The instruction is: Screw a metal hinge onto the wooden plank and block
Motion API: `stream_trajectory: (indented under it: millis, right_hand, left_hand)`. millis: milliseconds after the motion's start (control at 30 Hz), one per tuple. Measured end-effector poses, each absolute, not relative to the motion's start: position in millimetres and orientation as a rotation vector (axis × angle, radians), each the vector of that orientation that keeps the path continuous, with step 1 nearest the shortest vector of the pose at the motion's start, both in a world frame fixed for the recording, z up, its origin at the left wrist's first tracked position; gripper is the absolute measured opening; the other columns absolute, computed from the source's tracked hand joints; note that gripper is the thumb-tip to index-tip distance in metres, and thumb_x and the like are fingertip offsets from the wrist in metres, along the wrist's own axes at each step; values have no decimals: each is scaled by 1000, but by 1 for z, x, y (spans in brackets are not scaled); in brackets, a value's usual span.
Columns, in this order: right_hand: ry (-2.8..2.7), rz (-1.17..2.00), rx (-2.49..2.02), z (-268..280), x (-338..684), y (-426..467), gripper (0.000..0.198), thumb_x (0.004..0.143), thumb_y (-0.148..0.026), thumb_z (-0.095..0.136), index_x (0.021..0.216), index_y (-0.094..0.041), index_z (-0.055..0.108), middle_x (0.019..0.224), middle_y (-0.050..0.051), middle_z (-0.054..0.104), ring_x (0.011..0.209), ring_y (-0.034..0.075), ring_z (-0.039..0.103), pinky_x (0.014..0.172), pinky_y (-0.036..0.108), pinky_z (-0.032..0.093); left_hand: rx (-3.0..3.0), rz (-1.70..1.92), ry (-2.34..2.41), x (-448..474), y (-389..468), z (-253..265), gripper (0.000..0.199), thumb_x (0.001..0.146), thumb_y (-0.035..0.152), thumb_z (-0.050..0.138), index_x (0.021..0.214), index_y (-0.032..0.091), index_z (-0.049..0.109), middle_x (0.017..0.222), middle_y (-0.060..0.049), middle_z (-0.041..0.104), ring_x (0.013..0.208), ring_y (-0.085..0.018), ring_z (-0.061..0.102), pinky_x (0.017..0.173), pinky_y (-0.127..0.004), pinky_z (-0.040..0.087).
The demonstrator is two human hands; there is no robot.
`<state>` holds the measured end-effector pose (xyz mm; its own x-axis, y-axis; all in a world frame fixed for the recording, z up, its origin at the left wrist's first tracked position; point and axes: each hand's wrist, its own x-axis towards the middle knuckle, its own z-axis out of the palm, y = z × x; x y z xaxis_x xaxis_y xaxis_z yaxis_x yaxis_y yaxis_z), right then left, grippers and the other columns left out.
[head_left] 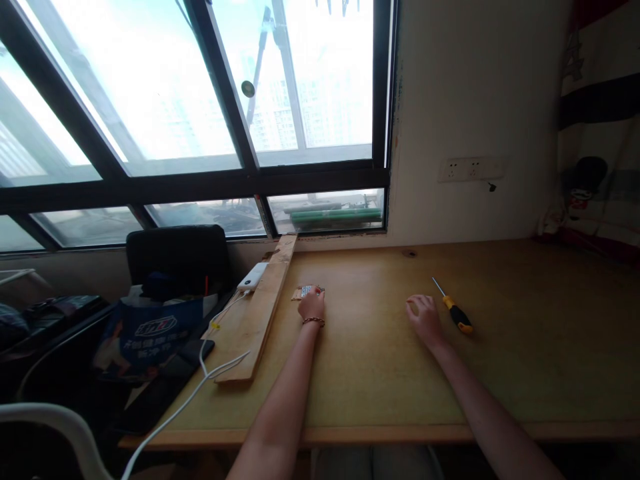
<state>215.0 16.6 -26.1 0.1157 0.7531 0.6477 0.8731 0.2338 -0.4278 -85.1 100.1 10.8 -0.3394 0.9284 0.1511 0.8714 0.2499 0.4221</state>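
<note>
My left hand [312, 305], with a beaded bracelet at its wrist, reaches to the far left of the table. Its fingers close over a small flat tan piece with a black-and-white patterned part [302, 292]; a bit of red shows by the fingertips. The hand hides much of this piece, so its kind is unclear. Resting on the tabletop to the right, my right hand [424, 320] is loosely curled, fingers slightly apart, with nothing visible in it. Just right of it lies a yellow-and-black screwdriver [457, 316], its shaft pointing away from me.
A long wooden plank [263, 320] lies along the left side of the table [370, 373]. Beside it are a white power bank [253, 277] and a white cable [203, 383]. A black chair [177, 257] and a blue bag [150, 340] stand left. Behind are a window and wall sockets [473, 169].
</note>
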Motion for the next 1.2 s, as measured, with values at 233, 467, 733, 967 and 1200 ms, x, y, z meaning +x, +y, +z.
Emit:
stream_trajectory:
  millis: [233,467,733,967,1200]
  right_hand:
    - [-1636,-135,-1574,-29,217,21,18,81,-26,45,80,-17,60,84,9,62,84,21,52,78,33,41]
    - [-1657,-168,-1532,-27,216,21,19,81,-25,45,78,-16,60,82,8,62,81,21,52,76,33,42]
    - [-1658,-208,-1614,-26,223,21,18,80,-23,45,80,-15,61,84,8,63,82,20,52,77,30,40]
    - [-1247,-372,-2299,-23,266,16,30,76,-28,50,98,-12,61,96,16,59,89,26,52,80,38,35]
    - [-1069,-181,-2582,-22,280,12,33,77,-31,48,104,-16,58,93,14,59,87,27,56,66,33,40]
  left_hand:
    - [1720,546,2367,-89,115,2,30,79,39,46,102,25,60,97,-9,64,93,-25,58,70,-31,42]
    - [1804,516,2338,-93,126,-12,29,80,40,46,100,25,61,95,-8,65,92,-22,59,72,-30,43]
    - [1839,526,2299,-93,129,-15,26,80,37,46,95,23,63,93,-9,65,91,-22,59,73,-30,44]
    - [1844,530,2279,-91,125,-15,25,81,32,45,95,21,62,92,-10,65,89,-24,60,72,-32,45]
    - [1866,479,2280,-90,122,-14,27,82,34,43,94,19,62,93,-11,64,91,-24,59,72,-32,44]
